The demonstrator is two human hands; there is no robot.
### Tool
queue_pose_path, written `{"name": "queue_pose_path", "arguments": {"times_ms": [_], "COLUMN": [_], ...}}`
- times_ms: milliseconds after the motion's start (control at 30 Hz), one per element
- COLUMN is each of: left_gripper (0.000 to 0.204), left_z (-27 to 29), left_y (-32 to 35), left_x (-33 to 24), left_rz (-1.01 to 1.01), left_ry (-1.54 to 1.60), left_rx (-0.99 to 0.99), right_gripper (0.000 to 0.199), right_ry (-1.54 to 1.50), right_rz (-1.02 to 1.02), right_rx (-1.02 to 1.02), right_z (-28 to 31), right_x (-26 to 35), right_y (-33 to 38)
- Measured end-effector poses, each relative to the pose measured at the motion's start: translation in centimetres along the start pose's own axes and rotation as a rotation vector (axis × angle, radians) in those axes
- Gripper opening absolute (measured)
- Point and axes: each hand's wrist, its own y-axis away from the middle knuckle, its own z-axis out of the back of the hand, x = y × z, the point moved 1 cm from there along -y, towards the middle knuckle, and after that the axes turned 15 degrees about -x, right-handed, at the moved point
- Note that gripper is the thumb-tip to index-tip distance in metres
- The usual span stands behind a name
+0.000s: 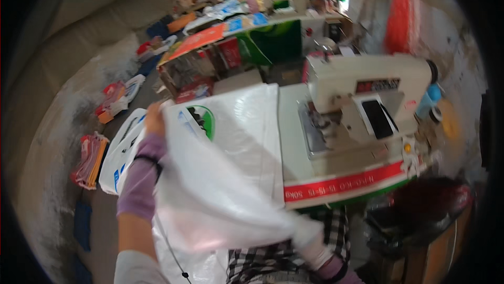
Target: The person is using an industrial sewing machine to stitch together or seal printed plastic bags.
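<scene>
My left hand (pixel 154 118) is raised at the left and grips the upper edge of a large white woven sack (pixel 215 189). The sack has a green and blue print near its top and hangs across my front. My right hand (pixel 315 247) is low at the bottom centre, mostly wrapped in the sack's lower corner, which it holds. Both wrists wear purple sleeves with a dark band. The sack partly covers the white table (pixel 291 142) of a cream sewing machine (pixel 367 100) that stands to the right.
More white sacks (pixel 123 153) lie stacked at the left on the floor. Cardboard boxes and coloured packaging (pixel 210 53) pile up behind. A dark bin (pixel 420 216) sits at the lower right. Small coloured bundles (pixel 92 160) lie along the concrete floor at the left.
</scene>
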Motion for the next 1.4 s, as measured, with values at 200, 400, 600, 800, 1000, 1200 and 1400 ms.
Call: {"name": "queue_pose_path", "arguments": {"times_ms": [200, 400, 600, 800, 1000, 1200, 1400], "left_gripper": [0.023, 0.027, 0.028, 0.019, 0.033, 0.057, 0.024], "left_z": [-18.3, -22.0, -18.8, -14.4, -5.9, -0.1, 15.3], "left_y": [-2.5, 1.1, 2.7, 1.9, 5.7, -6.7, 3.6], "left_x": [-30.7, -38.5, -36.6, -41.6, -35.1, -20.8, -28.9], "left_rz": [-0.362, -0.296, -0.516, -0.619, -0.780, -0.210, -0.203], "left_ry": [0.831, 0.807, 0.704, 0.544, 0.654, -0.151, 0.927], "left_rx": [0.610, 0.814, 0.700, 0.367, 1.289, 1.300, 1.516], "right_gripper": [0.036, 0.025, 0.026, 0.028, 0.046, 0.037, 0.032], "right_ry": [0.112, 0.600, 0.287, 0.067, -0.057, 0.289, -0.399], "right_rz": [-0.606, -0.390, -0.689, -0.775, -0.604, -0.348, -0.525], "right_rx": [-0.371, -0.311, -0.214, -0.140, -0.187, -0.180, -0.996], "right_z": [7.8, 11.4, 11.2, 10.6, 7.1, 1.7, -0.5], "right_x": [-8.8, -4.5, -6.4, -6.3, -6.9, -13.9, -17.0], "right_y": [13.7, 18.7, 18.3, 12.6, 3.9, -6.1, -7.2]}}
